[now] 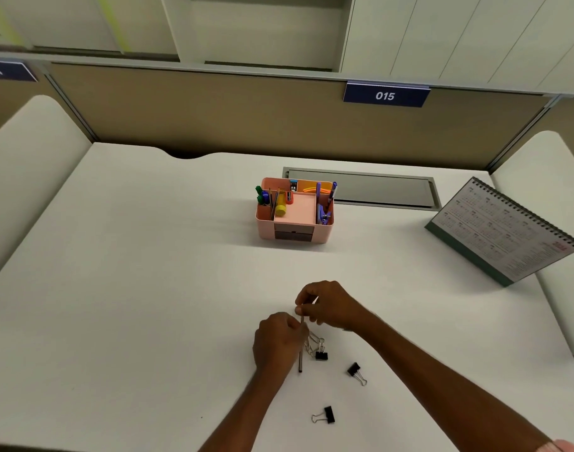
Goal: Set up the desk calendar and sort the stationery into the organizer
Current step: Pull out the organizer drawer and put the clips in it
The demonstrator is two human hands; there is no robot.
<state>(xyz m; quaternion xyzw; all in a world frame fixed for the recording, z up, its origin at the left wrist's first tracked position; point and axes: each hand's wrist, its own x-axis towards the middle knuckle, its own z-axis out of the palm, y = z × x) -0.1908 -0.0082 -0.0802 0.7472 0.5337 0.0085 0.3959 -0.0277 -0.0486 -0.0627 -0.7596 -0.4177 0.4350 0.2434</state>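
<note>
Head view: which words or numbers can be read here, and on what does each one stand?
"015": on the blue sign, upper right of centre.
On the second blue sign, far left: blurred, not readable.
On the desk calendar: print too small to read.

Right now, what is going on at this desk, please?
A person holds a thin dark stick, perhaps a pencil, over the desk: the left hand grips its middle and the right hand pinches its top end. Black binder clips lie loose beside the hands. The pink organizer already holds pens and other items, and the desk calendar stands at the right.
</note>
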